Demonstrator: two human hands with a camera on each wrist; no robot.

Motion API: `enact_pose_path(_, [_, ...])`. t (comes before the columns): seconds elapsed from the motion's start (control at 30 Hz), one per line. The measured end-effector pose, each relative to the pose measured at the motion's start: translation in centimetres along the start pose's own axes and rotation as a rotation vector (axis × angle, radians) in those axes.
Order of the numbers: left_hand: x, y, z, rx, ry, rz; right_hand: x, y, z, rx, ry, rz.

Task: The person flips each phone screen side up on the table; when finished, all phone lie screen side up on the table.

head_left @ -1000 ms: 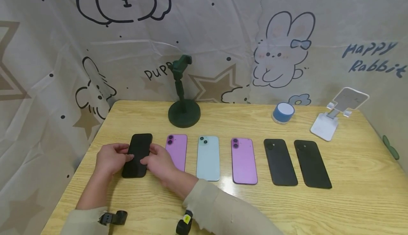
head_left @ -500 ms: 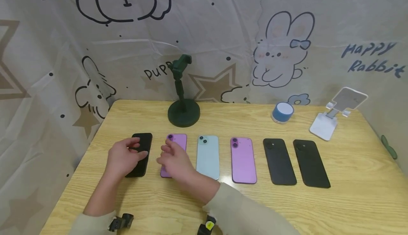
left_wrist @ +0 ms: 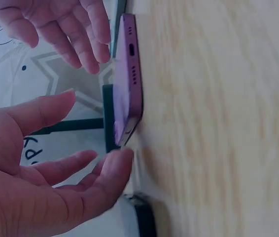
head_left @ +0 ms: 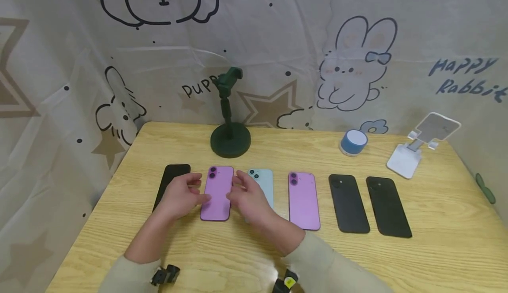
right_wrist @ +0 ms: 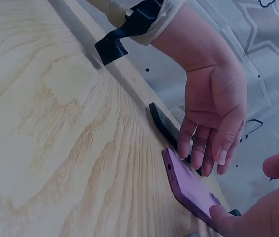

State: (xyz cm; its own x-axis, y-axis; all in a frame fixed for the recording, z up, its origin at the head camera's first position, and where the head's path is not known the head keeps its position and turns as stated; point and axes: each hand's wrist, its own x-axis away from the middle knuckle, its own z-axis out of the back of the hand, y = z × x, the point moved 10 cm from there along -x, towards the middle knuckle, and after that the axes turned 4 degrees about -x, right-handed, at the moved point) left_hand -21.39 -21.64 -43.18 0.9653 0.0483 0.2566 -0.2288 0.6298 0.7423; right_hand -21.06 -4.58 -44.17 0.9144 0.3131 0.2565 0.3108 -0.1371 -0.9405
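A purple phone (head_left: 216, 196) lies on the table, its back with two camera lenses facing up. My left hand (head_left: 182, 198) hovers at its left edge, thumb and fingers apart, partly over a black phone (head_left: 168, 178). At the right edge is my right hand (head_left: 249, 198), its fingers relaxed and partly covering a light blue phone (head_left: 267, 191). In the left wrist view, the purple phone (left_wrist: 129, 69) shows its port end, with the left hand's fingertips (left_wrist: 122, 160) just beside its corner. The right wrist view shows the right hand (right_wrist: 272, 212) close over the phone's far part.
Right of the light blue phone lie another purple phone (head_left: 304, 202) and two dark phones, one of them a grey-black phone (head_left: 350, 204). Behind the row stand a green phone stand (head_left: 230, 140), a blue and white cylinder (head_left: 353, 143) and a white folding stand (head_left: 405, 160).
Both hands have moved right, from the black phone at the far left to either side of the purple phone. The left hand has left the black phone, which stays on the table.
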Motion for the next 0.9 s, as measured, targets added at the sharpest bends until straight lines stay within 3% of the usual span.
enact_pose_path(0.23, [-0.6,-0.7,-0.8,0.053,0.033,0.052,-0.3,1.0,0.2,0.007,0.002,-0.043])
enact_pose_path(0.57, [-0.8,-0.8,-0.7,0.118,0.049,0.118,-1.2,0.6,-0.4,0.107,0.012,-0.01])
enact_pose_path(0.73, [-1.0,-1.2,-0.8,0.11,0.055,0.141,-1.7,0.1,-0.6,0.252,0.055,0.032])
enact_pose_path(0.9, [-0.9,-1.6,-1.1,0.186,0.052,0.158,-1.9,-0.1,-0.8,0.391,0.078,0.068])
